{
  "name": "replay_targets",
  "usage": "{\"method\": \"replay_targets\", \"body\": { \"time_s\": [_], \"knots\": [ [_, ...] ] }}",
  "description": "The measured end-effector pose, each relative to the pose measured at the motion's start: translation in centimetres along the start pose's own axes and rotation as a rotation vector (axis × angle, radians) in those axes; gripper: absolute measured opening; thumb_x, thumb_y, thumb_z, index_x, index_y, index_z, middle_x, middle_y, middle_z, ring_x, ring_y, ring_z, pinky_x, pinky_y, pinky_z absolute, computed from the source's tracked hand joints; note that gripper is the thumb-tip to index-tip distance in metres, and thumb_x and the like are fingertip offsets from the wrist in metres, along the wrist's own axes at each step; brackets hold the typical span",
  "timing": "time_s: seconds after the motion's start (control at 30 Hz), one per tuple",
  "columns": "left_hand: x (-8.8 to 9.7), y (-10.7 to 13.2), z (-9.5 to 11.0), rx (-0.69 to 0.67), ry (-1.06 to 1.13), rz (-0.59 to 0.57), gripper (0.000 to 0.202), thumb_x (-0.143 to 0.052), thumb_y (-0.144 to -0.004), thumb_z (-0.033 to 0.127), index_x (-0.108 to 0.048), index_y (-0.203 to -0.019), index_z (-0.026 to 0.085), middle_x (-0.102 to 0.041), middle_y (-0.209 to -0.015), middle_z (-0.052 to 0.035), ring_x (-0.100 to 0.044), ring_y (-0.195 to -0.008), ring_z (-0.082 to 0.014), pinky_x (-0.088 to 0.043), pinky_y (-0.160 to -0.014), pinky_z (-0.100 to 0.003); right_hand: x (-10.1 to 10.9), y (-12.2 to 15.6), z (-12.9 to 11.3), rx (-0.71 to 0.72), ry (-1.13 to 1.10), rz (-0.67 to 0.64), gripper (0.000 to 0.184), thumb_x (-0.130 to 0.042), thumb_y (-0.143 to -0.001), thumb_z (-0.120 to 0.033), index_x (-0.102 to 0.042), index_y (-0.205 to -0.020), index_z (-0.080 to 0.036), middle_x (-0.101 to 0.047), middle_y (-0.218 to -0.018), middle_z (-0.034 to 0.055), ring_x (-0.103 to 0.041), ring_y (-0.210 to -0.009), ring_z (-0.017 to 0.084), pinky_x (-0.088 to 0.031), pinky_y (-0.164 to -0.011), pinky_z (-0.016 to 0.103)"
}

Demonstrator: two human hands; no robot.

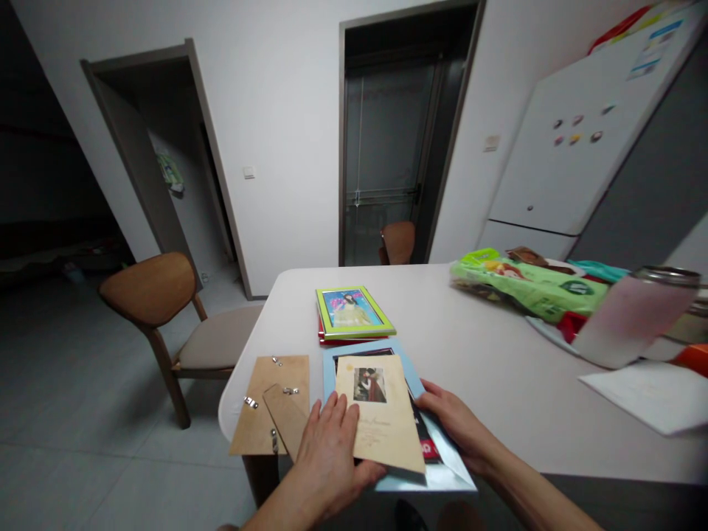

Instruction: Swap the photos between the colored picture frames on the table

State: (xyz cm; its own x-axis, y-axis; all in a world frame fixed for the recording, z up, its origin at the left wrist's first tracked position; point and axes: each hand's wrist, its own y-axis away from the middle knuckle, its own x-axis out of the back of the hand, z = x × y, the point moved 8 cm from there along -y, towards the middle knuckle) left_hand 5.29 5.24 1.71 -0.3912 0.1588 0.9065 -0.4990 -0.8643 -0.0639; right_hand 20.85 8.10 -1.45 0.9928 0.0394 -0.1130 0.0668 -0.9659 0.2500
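Observation:
A cream printed card (386, 431) with a small picture lies at a slant over a light blue picture frame (409, 483). My left hand (332, 461) has its fingers laid along the card's left edge and its thumb at the lower edge, pinching it. My right hand (456, 420) is closed around the frame's right side, its thumb on top. Dark printed material inside the frame shows partly beneath the card. Left of it lies a brown backing board (248, 435) with metal clips and a stand leg (285, 417).
Behind the frame sits a green picture frame (390, 328) on a red one (354, 341). Toward the right are a green plastic package (545, 287), a pinkish jar (636, 321) and white paper (647, 398). A wooden chair (149, 287) stands left of the white table (470, 354).

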Motion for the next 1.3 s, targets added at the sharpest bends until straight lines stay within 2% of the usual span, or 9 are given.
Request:
{"method": "replay_targets", "body": {
  "time_s": [0.17, 0.37, 0.53, 0.63, 0.73, 0.83, 0.93, 1.0, 1.3],
  "knots": [
    [0.1, -0.6, 2.3, -0.077, 0.072, 0.065, 0.089, -0.062, -0.055, 0.047, -0.026, -0.125, 0.005, -0.024, -0.132, -0.0188, -0.020, -0.121, -0.0301, -0.018, -0.099, -0.046, -2.7, 2.5, -1.4, -0.005, -0.354, -0.117, 0.045, -0.050, -0.063, -0.017, -0.046, -0.108, -0.019, -0.065, -0.075, 0.0037, -0.060, -0.060, 0.016, -0.048, -0.056, 0.027],
    [1.9, -0.7, 3.4, -0.247, 0.199, 0.292, 0.054, -0.044, -0.064, 0.010, -0.040, -0.118, 0.008, -0.042, -0.122, -0.0159, -0.036, -0.114, -0.0250, -0.030, -0.096, -0.038, -2.2, 2.3, -1.7, 0.020, -0.247, -0.057, 0.041, -0.056, -0.064, -0.024, -0.048, -0.104, -0.021, -0.058, -0.055, -0.0041, -0.049, -0.041, 0.007, -0.041, -0.041, 0.017],
    [6.1, 0.5, -3.4, 0.141, 0.727, 0.655, 0.025, -0.044, -0.075, 0.022, -0.059, -0.094, 0.015, -0.064, -0.090, -0.0087, -0.057, -0.089, -0.0229, -0.042, -0.082, -0.033, 1.6, 0.3, 0.1, -0.003, -0.016, 0.169, 0.038, -0.058, -0.060, -0.025, -0.052, -0.097, -0.017, -0.053, -0.048, -0.0059, -0.050, -0.042, 0.009, -0.039, -0.038, 0.017],
    [4.7, 0.8, -6.2, 0.367, 1.259, 0.734, 0.023, -0.049, -0.073, 0.029, -0.059, -0.088, 0.014, -0.066, -0.076, -0.0061, -0.061, -0.075, -0.0217, -0.047, -0.071, -0.032, 2.9, -0.8, 0.0, 0.079, 0.160, 0.248, 0.042, -0.053, -0.062, -0.028, -0.052, -0.102, -0.015, -0.061, -0.062, 0.0004, -0.057, -0.053, 0.014, -0.046, -0.051, 0.025],
    [2.9, 0.2, -6.0, 0.374, 1.727, 0.777, 0.025, -0.055, -0.068, 0.022, -0.056, -0.092, 0.016, -0.066, -0.078, -0.0039, -0.061, -0.077, -0.0198, -0.046, -0.073, -0.031, 3.4, -0.5, -1.1, 0.228, 0.312, 0.383, 0.045, -0.055, -0.059, -0.031, -0.055, -0.100, -0.013, -0.059, -0.100, 0.0112, -0.055, -0.090, 0.022, -0.041, -0.081, 0.034],
    [1.8, -0.5, -4.9, 0.335, 1.949, 0.788, 0.029, -0.056, -0.067, 0.019, -0.054, -0.096, 0.017, -0.066, -0.083, -0.0043, -0.060, -0.084, -0.0195, -0.045, -0.078, -0.032, 1.5, 0.5, -1.7, 0.297, 0.247, 0.329, 0.049, -0.058, -0.058, -0.037, -0.054, -0.101, -0.014, -0.051, -0.115, 0.0125, -0.046, -0.106, 0.023, -0.033, -0.091, 0.036],
    [1.2, -1.1, -3.6, 0.280, 1.999, 0.732, 0.031, -0.055, -0.069, 0.022, -0.053, -0.099, 0.016, -0.064, -0.088, -0.0061, -0.057, -0.089, -0.0204, -0.043, -0.081, -0.033, -2.6, 1.2, -1.5, 0.192, -0.091, 0.040, 0.042, -0.053, -0.066, -0.040, -0.053, -0.101, -0.016, -0.059, -0.103, 0.0096, -0.054, -0.095, 0.021, -0.043, -0.080, 0.034],
    [1.5, -1.5, -2.8, 0.195, 1.961, 0.652, 0.032, -0.057, -0.068, 0.023, -0.053, -0.100, 0.016, -0.063, -0.092, -0.0063, -0.056, -0.091, -0.0207, -0.041, -0.082, -0.032, -3.9, 1.4, -2.3, 0.175, -0.286, 0.010, 0.034, -0.052, -0.068, -0.036, -0.053, -0.097, -0.018, -0.064, -0.093, 0.0061, -0.058, -0.085, 0.019, -0.046, -0.072, 0.031],
    [5.0, -3.2, -5.1, 0.069, 1.327, 0.339, 0.031, -0.065, -0.057, 0.018, -0.057, -0.086, 0.014, -0.063, -0.079, -0.0031, -0.057, -0.075, -0.0167, -0.043, -0.068, -0.026, -3.2, 0.1, -7.3, 0.419, -0.208, 0.058, 0.029, -0.050, -0.067, -0.023, -0.050, -0.096, -0.020, -0.064, -0.091, 0.0010, -0.057, -0.086, 0.018, -0.045, -0.070, 0.027]
  ]
}}
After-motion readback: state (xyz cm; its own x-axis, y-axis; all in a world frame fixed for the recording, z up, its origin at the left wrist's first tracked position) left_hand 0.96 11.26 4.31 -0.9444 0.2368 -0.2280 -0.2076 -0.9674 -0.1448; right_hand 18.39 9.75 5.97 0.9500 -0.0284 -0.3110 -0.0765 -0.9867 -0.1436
